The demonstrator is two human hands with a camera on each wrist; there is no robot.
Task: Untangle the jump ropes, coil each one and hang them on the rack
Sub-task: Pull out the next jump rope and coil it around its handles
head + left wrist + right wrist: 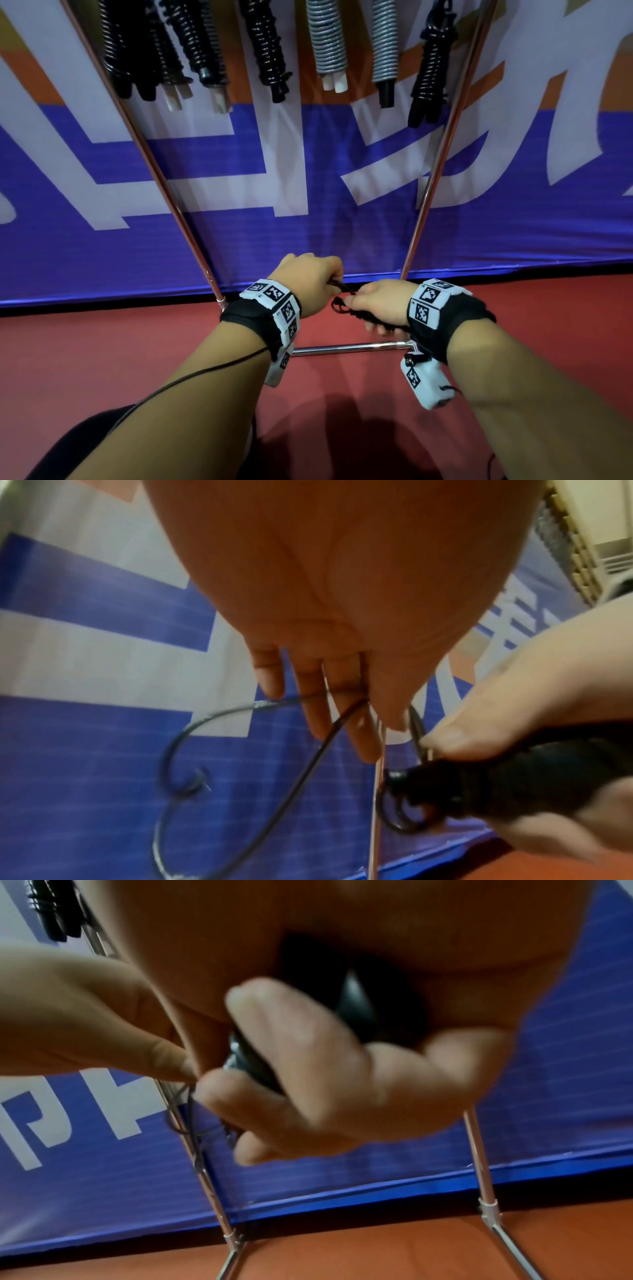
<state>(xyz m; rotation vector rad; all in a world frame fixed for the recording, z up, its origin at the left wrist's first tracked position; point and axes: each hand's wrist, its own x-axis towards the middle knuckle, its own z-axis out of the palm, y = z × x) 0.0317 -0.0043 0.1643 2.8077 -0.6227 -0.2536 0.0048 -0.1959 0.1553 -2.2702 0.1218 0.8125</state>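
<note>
Coiling step: the right hand (378, 301) is clasping the black jump rope handles (479, 785) in a full grip, while the left hand (310, 281) is pinching the thin black cord (291, 785) beside them, low before the chrome rack (442, 161). Next move, likely: wrapping the slack around the handles under steady tension.

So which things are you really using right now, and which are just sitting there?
In use:
- left hand, pinching the black rope
- right hand, gripping the wound black rope bundle
- metal rack, where it will hang

Just there:
- coiled ropes already hanging
- blue banner
- red floor
</note>
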